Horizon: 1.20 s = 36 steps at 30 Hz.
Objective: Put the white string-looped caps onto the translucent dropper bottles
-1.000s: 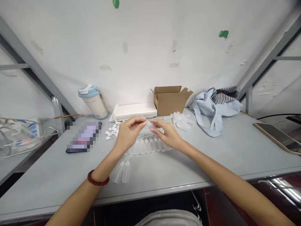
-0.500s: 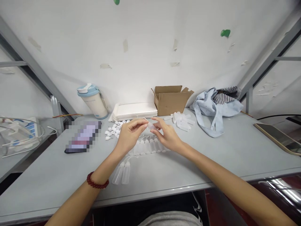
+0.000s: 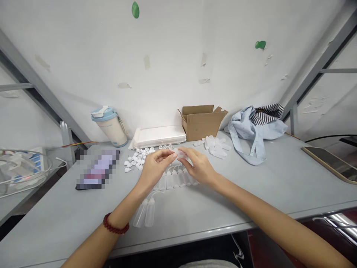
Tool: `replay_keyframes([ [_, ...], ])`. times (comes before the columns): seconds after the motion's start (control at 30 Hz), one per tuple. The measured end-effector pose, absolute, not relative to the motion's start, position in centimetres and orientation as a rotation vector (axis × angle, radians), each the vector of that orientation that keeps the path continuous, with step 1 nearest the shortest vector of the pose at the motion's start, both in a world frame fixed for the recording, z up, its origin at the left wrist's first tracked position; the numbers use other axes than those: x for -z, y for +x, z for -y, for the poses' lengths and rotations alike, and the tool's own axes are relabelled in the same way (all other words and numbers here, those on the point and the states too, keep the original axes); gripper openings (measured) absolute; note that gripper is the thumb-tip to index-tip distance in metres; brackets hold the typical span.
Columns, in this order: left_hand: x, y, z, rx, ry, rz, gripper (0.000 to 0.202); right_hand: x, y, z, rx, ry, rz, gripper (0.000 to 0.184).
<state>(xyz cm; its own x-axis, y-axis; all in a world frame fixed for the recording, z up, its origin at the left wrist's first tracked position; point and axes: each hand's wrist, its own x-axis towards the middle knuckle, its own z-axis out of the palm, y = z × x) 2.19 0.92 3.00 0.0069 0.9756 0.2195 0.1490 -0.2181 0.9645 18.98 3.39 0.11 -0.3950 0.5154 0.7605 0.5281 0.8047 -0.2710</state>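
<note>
My left hand (image 3: pixel 154 167) and my right hand (image 3: pixel 196 166) meet above the grey table (image 3: pixel 251 197), both pinching a small clear plastic bottle (image 3: pixel 179 152) between their fingertips. Just below the hands a row of several capped small bottles (image 3: pixel 177 178) lies on the table. Two more bottles (image 3: pixel 145 213) lie nearer to me, beside my left forearm, which wears a red bead bracelet. A scatter of small white caps (image 3: pixel 136 158) lies to the left of my left hand.
At the back stand a blue-lidded jug (image 3: pixel 109 125), a stack of white trays (image 3: pixel 158 136), an open cardboard box (image 3: pixel 201 121), loose empty bottles (image 3: pixel 214 144) and a light blue bag (image 3: pixel 255 128). A dark phone (image 3: pixel 96 169) lies left, a tablet (image 3: pixel 330 162) right.
The hands stay together on the small bottle, fingers shifting slightly. The camera tilted a little, so everything sits lower in view.
</note>
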Motion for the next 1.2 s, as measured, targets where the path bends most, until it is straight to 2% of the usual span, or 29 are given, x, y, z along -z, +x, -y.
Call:
replay_keyframes([
  [0.13,-2.7,2.4,-1.0,-1.316,1.513,-1.217,0.029,0.0,18.7,-3.1,0.076,-0.783,2.149,0.02],
  [0.37,-3.1,1.7,-1.0,-1.154,1.622,-1.072,0.027,-0.6,18.9,-2.9,-0.596,-0.71,2.023,0.033],
  [0.53,-3.0,1.1,-1.3,-1.118,1.669,-1.106,0.029,-1.3,18.9,-2.6,-0.833,-0.711,1.915,0.035],
  [0.67,-2.9,1.1,-1.0,-1.374,1.916,-1.345,0.03,-1.8,18.9,-2.4,-1.016,-0.815,1.781,0.032],
  [0.77,-3.1,1.2,-0.5,-1.5,2.402,-1.269,0.027,-2.0,18.9,-2.6,-1.16,-0.823,1.667,0.031],
  [0.93,-2.9,1.1,-0.4,-1.261,2.848,-1.052,0.042,-2.3,18.9,-2.7,-1.366,-0.751,1.556,0.029],
  [1.2,-3.3,0.5,0.0,-1.18,2.806,-1.05,0.039,-2.4,19.2,-2.6,-1.449,-0.722,1.527,0.035],
])
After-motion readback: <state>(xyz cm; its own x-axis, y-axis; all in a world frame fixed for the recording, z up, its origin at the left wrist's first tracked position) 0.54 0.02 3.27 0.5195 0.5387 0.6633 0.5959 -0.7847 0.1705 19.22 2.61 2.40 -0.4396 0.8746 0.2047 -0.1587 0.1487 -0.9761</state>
